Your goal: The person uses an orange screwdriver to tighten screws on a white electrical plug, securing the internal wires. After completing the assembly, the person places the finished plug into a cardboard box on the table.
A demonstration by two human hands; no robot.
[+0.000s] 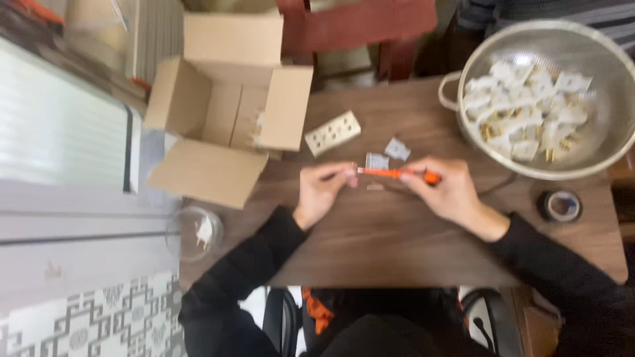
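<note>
Where the head camera looks down, a dark wood-grain table (397, 244) serves as landmark. Near its middle, right hand (444, 190) curled closed around a slim orange screwdriver (400, 174), shaft level, tip pointing left. Left hand (322, 187) meets the tip, thumb and forefinger pinched together there; whether they hold a small part, cannot tell — blurred. Just beyond the tool, two small pale plastic pieces (387, 154) lie flat on the wood, touching or nearly so.

Toward the table's far left: white rectangular socket block (333, 133), face dotted with holes, tilted. Beside it, an open corrugated cardboard box (228, 106), flaps splayed, overhanging the table's left edge. Far right corner: round metal mesh colander (605, 142), looped handle, heaped with white plugs (522, 109) showing brass-coloured pins. Right edge: roll of dark tape (559, 205). Near left corner: clear glass bowl (188, 241), one white plug inside.
</note>
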